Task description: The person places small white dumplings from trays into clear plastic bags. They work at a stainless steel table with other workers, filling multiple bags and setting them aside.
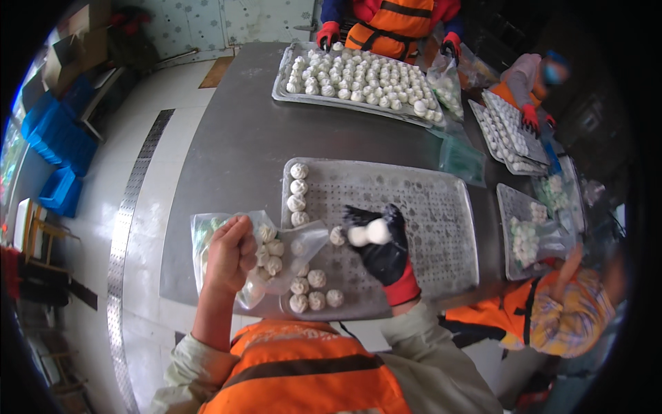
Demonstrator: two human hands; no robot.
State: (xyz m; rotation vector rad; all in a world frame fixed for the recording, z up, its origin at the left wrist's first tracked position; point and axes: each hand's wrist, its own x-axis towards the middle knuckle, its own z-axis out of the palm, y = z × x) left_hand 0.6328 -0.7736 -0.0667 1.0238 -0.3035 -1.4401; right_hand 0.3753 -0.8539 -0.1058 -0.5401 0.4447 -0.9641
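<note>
My bare left hand (232, 253) is closed on the gathered edge of a clear plastic bag (309, 240), with several pleated white buns (274, 249) inside. My right hand (385, 253), in a black and red work glove, holds two white buns (368, 233), their smooth sides facing up. It is above a perforated metal tray (429, 259) and slightly blurred. Down the tray's left side runs a column of buns (298, 186), partly covered by the bag. More buns (316, 300) sit at the near left corner, and a single bun (337, 236) lies just left of the glove.
Across the metal table (222, 139), a person in red gloves (328, 35) works at a full tray of buns (362, 77). Trays (509, 137) and bagged buns (524, 240) crowd the right, beside two other people. A green-tinted plastic bag (462, 160) lies beyond my tray.
</note>
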